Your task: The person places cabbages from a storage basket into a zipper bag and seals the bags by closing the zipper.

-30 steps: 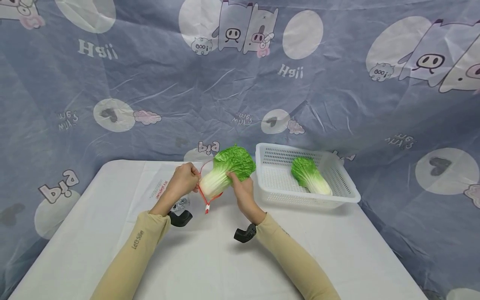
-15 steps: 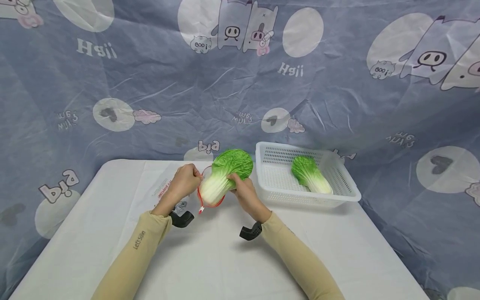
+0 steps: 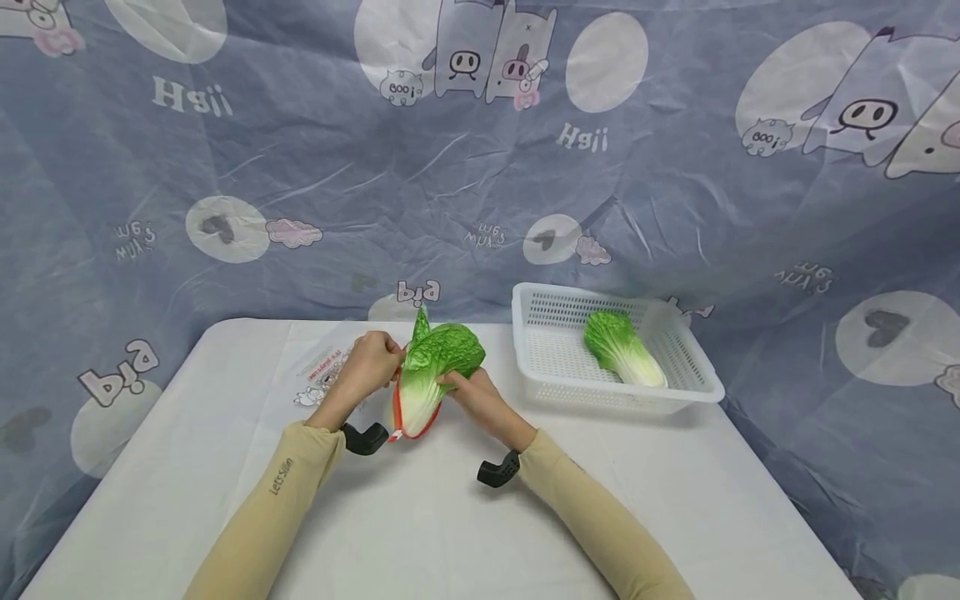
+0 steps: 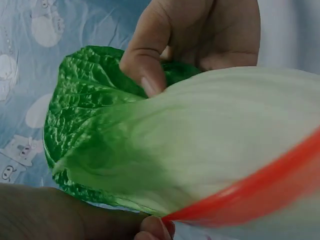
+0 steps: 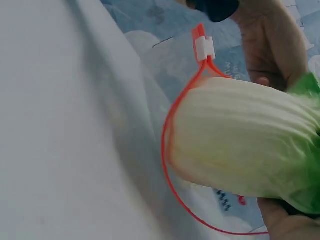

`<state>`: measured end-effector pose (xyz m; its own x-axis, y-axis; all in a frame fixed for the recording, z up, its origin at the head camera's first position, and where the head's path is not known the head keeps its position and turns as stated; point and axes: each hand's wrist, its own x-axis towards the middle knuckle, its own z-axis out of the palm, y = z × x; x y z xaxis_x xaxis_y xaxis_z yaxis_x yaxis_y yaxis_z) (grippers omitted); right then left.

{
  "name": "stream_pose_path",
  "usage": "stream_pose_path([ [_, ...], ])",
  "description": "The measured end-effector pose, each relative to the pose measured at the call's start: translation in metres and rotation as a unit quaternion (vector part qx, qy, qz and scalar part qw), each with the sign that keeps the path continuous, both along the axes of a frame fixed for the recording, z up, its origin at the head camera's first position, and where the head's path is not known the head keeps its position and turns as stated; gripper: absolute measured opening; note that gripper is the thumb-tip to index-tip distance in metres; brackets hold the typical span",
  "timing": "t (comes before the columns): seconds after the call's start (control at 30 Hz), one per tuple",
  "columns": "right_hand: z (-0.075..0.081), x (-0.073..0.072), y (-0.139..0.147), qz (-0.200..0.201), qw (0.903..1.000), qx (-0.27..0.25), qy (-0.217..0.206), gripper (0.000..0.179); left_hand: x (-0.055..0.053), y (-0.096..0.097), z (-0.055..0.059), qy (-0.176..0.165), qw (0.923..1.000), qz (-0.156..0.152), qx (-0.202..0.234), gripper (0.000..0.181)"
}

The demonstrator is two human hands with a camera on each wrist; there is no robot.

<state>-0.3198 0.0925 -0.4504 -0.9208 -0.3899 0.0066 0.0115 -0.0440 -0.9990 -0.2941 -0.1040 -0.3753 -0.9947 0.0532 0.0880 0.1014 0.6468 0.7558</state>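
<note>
My right hand [image 3: 480,402] grips a head of napa cabbage [image 3: 422,390], thumb on top where the white stalk turns to green leaf. The stalk end points down into the mouth of a clear printed zip bag [image 3: 322,377]. Pinched between my left hand's [image 3: 369,364] thumb and finger is the bag's red zip edge [image 4: 245,192], which runs across the stalk in the left wrist view. A white slider [image 5: 205,48] sits at the zip's near corner in the right wrist view. The bag's far lower part lies behind my left hand.
A white perforated plastic basket [image 3: 528,367] stands at the right of the table, with a second napa cabbage [image 3: 626,354] lying in it. The white tablecloth [image 3: 420,525] ends at the back against a blue-grey printed curtain [image 3: 420,175].
My right hand has tilted the cabbage more upright and moved it down and left, its stalk going further into the red-rimmed bag mouth. My left hand stays nearly in place on the rim.
</note>
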Motion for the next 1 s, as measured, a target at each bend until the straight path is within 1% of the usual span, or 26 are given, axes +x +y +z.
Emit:
stream_pose_path([
  [0.13,-0.008,-0.004,0.001,0.051,0.9979,0.038,0.007,0.055,-0.002,0.0,0.0,0.025,0.9995,-0.009,-0.019,0.018],
  [0.23,-0.008,-0.006,0.003,0.084,0.9938,0.071,0.021,0.056,-0.002,0.001,0.001,0.038,0.9987,-0.015,-0.03,0.013],
  [0.3,-0.005,-0.006,0.004,0.092,0.99,0.101,0.037,0.054,-0.002,0.002,0.003,0.045,0.9984,-0.017,-0.03,0.012],
  [0.47,0.006,-0.003,0.002,0.077,0.9753,0.192,0.076,0.053,0.0,0.004,0.006,0.059,0.9979,-0.021,-0.015,0.012],
  [0.53,0.01,-0.002,0.0,0.072,0.9689,0.22,0.087,0.053,0.002,0.005,0.008,0.066,0.9974,-0.024,-0.014,0.013],
  [0.63,0.014,0.0,-0.004,0.078,0.9612,0.239,0.113,0.055,0.004,0.006,0.01,0.077,0.9967,-0.024,-0.01,0.014],
  [0.67,0.016,0.001,-0.006,0.083,0.9597,0.238,0.125,0.056,0.005,0.007,0.011,0.081,0.9964,-0.023,-0.007,0.013],
  [0.77,0.02,0.003,-0.012,0.081,0.9476,0.256,0.173,0.06,0.006,0.007,0.012,0.093,0.9954,-0.02,-0.004,0.013],
  [0.87,0.023,0.004,-0.019,0.063,0.9356,0.28,0.205,0.058,0.006,0.007,0.011,0.109,0.9939,-0.016,-0.007,0.011],
  [0.9,0.024,0.004,-0.021,0.054,0.9308,0.292,0.213,0.057,0.006,0.007,0.012,0.115,0.9931,-0.016,-0.01,0.011],
  [0.93,0.025,0.004,-0.023,0.044,0.9281,0.3,0.215,0.056,0.007,0.008,0.012,0.121,0.9925,-0.015,-0.011,0.011],
  [1.0,0.026,0.004,-0.027,0.023,0.9172,0.327,0.226,0.052,0.007,0.009,0.012,0.13,0.9914,-0.013,-0.012,0.01],
])
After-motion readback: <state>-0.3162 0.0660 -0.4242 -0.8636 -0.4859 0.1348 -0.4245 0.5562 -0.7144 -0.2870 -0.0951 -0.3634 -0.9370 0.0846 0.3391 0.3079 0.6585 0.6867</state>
